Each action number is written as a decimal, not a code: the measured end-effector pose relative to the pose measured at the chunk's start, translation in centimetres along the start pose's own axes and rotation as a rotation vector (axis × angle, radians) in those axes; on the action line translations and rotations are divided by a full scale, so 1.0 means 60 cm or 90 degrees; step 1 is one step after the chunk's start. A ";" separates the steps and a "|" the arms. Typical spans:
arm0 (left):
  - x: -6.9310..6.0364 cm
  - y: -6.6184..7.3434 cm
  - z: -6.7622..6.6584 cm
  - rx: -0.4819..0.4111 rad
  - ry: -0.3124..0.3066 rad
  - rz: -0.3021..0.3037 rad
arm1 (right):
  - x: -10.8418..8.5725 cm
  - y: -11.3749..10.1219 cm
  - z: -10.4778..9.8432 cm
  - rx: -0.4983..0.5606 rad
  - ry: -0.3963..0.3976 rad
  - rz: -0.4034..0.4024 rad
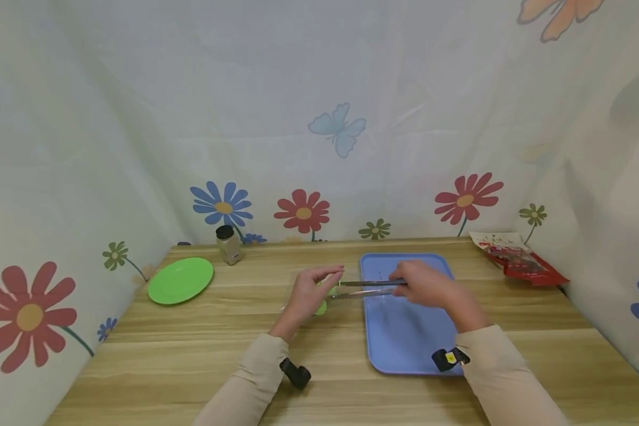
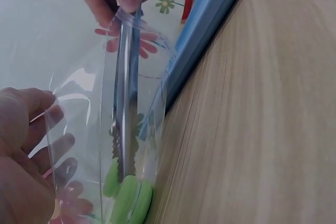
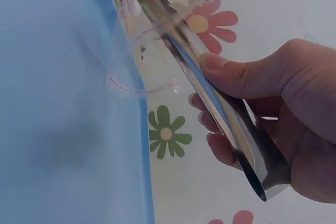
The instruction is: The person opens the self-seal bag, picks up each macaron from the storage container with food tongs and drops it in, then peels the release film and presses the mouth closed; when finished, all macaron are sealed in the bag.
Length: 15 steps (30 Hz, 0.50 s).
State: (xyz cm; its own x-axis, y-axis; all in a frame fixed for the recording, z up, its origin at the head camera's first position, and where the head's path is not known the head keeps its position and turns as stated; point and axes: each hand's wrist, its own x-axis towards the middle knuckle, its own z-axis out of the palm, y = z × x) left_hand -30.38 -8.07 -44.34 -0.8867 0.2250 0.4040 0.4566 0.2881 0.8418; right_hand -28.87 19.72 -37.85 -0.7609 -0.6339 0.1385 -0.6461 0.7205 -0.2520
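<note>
A clear plastic bag (image 2: 84, 124) is held by my left hand (image 1: 311, 293), whose fingertips show through the film. Green macarons (image 2: 131, 200) lie low in the bag, one of them also showing beside the hand in the head view. My right hand (image 1: 423, 284) grips metal tongs (image 3: 210, 93) near their joined end, thumb on one side and fingers on the other. Through the bag's mouth, the serrated tips of the tongs reach down to the macarons. Whether the tips pinch one, I cannot tell.
Under the right hand lies a blue tray (image 1: 404, 343) on the wooden table (image 1: 191, 367). A green plate (image 1: 181, 281) and a black-capped jar (image 1: 229, 245) stand at the back left. Red and white packaging (image 1: 519, 257) lies at the back right, before a flowered curtain.
</note>
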 end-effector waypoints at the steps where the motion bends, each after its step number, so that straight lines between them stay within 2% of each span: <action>1: 0.000 0.000 0.000 -0.001 0.000 0.003 | 0.003 -0.003 0.002 0.000 0.000 -0.002; 6: 0.001 0.000 -0.001 -0.006 -0.003 0.004 | 0.009 -0.007 0.005 0.003 -0.014 0.001; 15: 0.001 0.002 -0.002 -0.013 -0.001 -0.010 | 0.014 0.000 0.013 0.048 -0.038 0.018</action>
State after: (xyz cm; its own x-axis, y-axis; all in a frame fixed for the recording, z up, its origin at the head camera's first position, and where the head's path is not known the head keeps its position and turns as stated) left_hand -30.35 -8.15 -44.16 -0.8933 0.2229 0.3904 0.4416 0.2725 0.8548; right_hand -29.47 18.99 -38.48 -0.7729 -0.6303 0.0737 -0.6158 0.7169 -0.3268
